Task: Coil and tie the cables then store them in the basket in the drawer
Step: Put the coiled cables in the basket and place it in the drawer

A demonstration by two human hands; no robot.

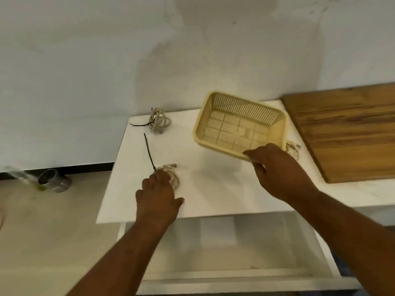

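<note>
My right hand (277, 169) grips the near rim of a yellow perforated basket (218, 99), which is tilted up above the white tabletop (205, 189). My left hand (158, 193) rests on a coiled beige cable (174, 174) bound by a black zip tie (149, 152) whose tail points away from me. A second tied coil (159, 120) lies at the back of the table near the wall. Part of a third coil (294, 148) shows behind the basket and my right hand. Below the table's front edge the white drawer (235, 253) stands open, with nothing visible inside.
A wooden board (346, 131) covers the surface to the right of the white top. On the floor at the left lie a grey pipe fitting (53, 180) and some clear plastic (17, 174). A pale wall stands right behind the table.
</note>
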